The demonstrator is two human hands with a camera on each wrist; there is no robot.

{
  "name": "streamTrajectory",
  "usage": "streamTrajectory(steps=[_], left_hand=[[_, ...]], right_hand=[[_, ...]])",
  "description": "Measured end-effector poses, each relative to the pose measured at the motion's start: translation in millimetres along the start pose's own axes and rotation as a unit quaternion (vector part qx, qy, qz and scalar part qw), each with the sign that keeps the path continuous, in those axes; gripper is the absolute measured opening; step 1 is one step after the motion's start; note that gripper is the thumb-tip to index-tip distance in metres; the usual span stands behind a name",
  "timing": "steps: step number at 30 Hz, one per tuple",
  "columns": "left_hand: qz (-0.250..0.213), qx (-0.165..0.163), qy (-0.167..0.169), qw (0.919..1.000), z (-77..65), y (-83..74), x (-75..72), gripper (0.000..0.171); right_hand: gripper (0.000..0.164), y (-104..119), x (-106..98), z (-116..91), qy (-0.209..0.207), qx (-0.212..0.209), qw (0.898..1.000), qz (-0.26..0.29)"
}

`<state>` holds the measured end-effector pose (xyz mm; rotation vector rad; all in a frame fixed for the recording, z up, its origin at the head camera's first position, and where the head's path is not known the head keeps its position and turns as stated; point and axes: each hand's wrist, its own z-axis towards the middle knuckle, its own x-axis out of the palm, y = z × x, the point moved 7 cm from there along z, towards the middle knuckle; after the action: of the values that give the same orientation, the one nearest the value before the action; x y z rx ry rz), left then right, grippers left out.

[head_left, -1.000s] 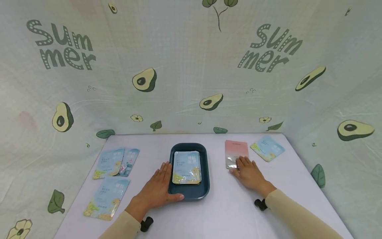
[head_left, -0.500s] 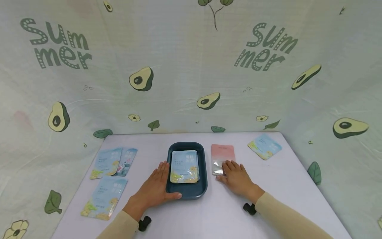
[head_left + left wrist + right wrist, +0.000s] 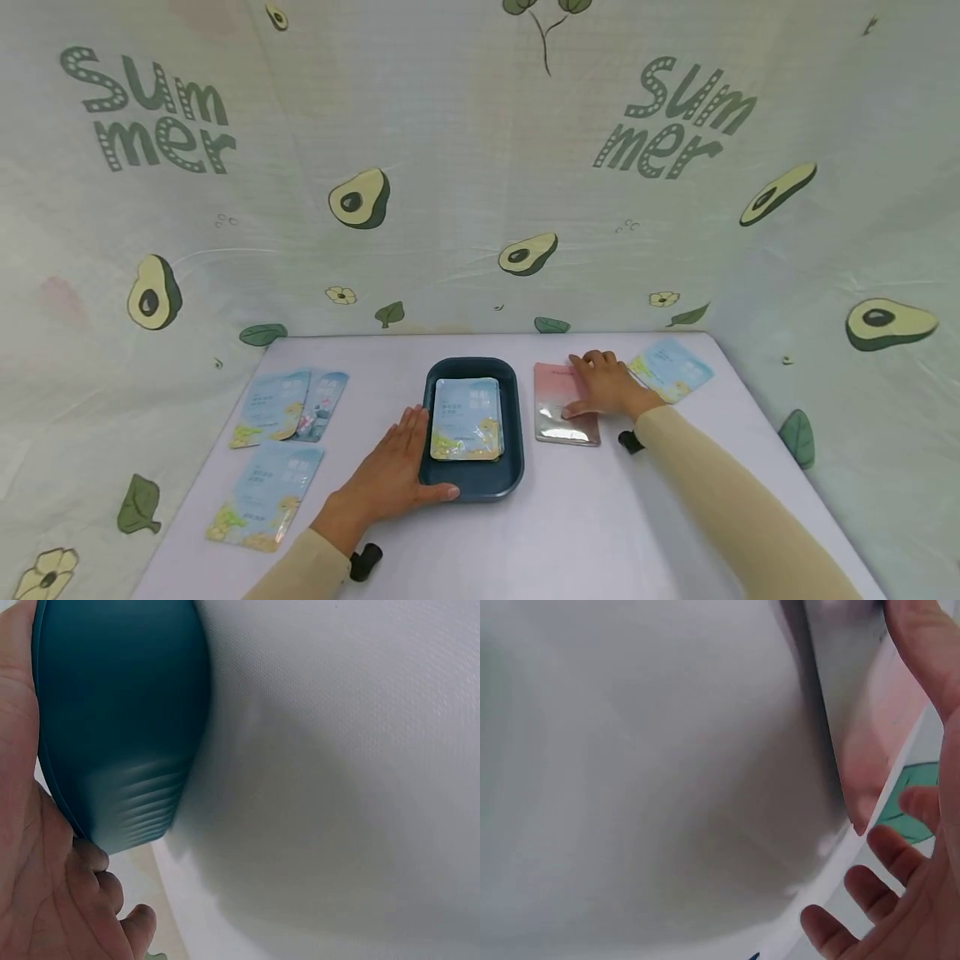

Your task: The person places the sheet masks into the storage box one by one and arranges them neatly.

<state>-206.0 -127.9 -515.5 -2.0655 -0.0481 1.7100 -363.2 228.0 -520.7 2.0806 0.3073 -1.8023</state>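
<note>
My left hand lies with straight fingers along the left side of a dark blue tray, its thumb at the near left corner. In the left wrist view, the fingers touch the rim of the tray. Inside the tray is a stack of light blue sachets. Over the right edge of a pink and silver sachet is my right hand, thumb over its face, fingers bent near its far right corner. In the right wrist view, those fingers are spread apart beside the pink sachet.
Behind my right hand lies a light blue sachet, partly covered by it. On the left, another blue sachet overlaps a flowered one, and a larger one lies nearer. A printed cloth hangs around the white table.
The pink sachet slid left, nearer the tray, under my right hand. Afterwards that hand moved away from me and right, from the silver end to the far right corner. My left hand stayed put.
</note>
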Motion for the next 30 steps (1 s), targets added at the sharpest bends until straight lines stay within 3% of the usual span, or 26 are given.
streamTrajectory(steps=[5,15,26,30], left_hand=[[0.001,0.001,0.002,1.0000,0.0,-2.6,-0.4,0.132],[0.005,-0.003,-0.001,1.0000,-0.4,-2.1,-2.6,0.132],[0.005,-0.001,0.000,1.0000,-0.3,-3.1,-4.0,0.131],[0.003,-0.001,0.001,1.0000,-0.1,-3.2,-4.0,0.132]], right_hand=[[0.111,-3.0,-1.1,2.3,0.006,0.006,1.000,0.018],[0.095,8.1,-6.6,-7.1,-0.081,-0.012,0.996,0.019],[0.099,10.1,-4.2,-7.8,-0.038,0.002,0.997,0.060],[0.107,13.5,-5.7,-9.2,-0.045,-0.001,0.996,0.074]])
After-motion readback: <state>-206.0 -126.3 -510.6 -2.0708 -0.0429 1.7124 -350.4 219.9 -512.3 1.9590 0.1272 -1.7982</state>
